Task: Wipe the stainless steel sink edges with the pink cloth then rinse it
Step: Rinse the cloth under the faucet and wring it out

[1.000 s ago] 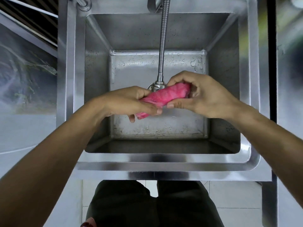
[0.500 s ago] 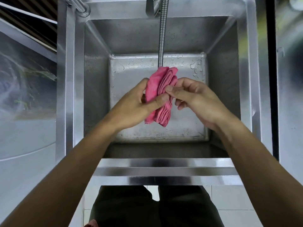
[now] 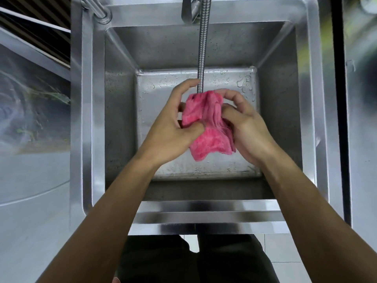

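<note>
The pink cloth (image 3: 206, 127) hangs bunched and loosely unfolded between both hands, over the middle of the deep stainless steel sink (image 3: 98, 123). My left hand (image 3: 173, 127) grips its left side with thumb and fingers. My right hand (image 3: 246, 127) pinches its right folds. The end of the flexible metal faucet hose (image 3: 202, 52) sits just above the cloth's top edge. I cannot tell whether water is running.
Water drops dot the sink bottom (image 3: 224, 78). The front rim (image 3: 204, 211) runs under my forearms. A metal pipe (image 3: 95, 9) crosses the back left corner. A dark vertical post (image 3: 336, 99) stands right of the sink. My legs (image 3: 193, 260) show below.
The cloth went from a rolled twist to a vertical bundle, and now it is spread wider between my hands. Both hands have shifted their grip and sit lower under the hose end.
</note>
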Available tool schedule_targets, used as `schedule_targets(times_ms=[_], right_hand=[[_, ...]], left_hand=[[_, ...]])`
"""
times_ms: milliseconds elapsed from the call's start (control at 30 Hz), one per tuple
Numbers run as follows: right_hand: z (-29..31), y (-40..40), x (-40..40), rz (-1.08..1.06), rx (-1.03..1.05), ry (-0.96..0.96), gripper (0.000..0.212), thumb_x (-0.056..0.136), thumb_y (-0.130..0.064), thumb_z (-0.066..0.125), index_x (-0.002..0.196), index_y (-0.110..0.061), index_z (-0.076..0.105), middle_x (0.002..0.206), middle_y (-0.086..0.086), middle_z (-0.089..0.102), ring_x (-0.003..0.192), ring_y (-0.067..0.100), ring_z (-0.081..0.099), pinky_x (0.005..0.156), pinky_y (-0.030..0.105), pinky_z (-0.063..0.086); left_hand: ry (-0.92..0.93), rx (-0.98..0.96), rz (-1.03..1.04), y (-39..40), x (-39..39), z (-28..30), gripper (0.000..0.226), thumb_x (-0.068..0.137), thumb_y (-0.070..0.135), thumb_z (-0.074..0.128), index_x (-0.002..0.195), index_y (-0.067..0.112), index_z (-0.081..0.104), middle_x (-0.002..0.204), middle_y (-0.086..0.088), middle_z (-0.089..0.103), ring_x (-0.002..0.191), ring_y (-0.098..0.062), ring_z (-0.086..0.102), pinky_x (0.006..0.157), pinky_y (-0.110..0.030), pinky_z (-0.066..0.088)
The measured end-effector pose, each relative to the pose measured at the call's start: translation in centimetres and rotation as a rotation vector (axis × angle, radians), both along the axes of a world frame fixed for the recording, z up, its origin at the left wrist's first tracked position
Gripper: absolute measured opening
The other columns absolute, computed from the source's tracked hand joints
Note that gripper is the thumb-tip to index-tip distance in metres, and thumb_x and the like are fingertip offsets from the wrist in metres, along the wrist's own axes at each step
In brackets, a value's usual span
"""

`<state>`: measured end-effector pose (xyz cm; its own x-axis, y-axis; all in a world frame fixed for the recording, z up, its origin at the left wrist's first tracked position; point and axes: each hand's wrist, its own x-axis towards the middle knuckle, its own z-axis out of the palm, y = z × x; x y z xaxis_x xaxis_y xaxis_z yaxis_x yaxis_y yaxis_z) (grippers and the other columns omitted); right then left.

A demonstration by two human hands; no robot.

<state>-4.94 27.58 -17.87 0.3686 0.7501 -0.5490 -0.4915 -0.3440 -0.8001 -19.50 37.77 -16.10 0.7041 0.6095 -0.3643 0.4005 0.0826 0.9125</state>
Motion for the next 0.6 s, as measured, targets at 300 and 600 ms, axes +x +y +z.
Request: schedule_targets(times_ms=[300,600], right_hand=[[1.4,-0.5,-0.7,-0.072,0.120,-0.142,0.021,0.093,-0.014,0.073,0.105,-0.018,0.057,0.084,0.015,0.076,0.073,0.034,0.073,0.064,0.043,0.063],[1.1,-1.1,0.0,0.148,0.176,-0.347,0.022,0.095,-0.008,0.070,0.110,-0.018,0.057,0.098,0.007,0.061,0.081,0.023,0.061,0.071,0.041,0.056]], left_hand=[[-0.069,0.043,-0.067,1.5,-0.4,1.0,0.035,0.094,0.025,0.074,0.123,0.025,0.055,0.101,-0.006,0.075,0.084,-0.026,0.076,0.065,-0.046,0.065],[0.164,0.171,-0.200,3.1,0.2,2.6,0.035,0.089,0.045,0.074,0.091,0.011,0.062,0.085,0.002,0.071,0.060,-0.011,0.071,0.044,-0.032,0.054]])
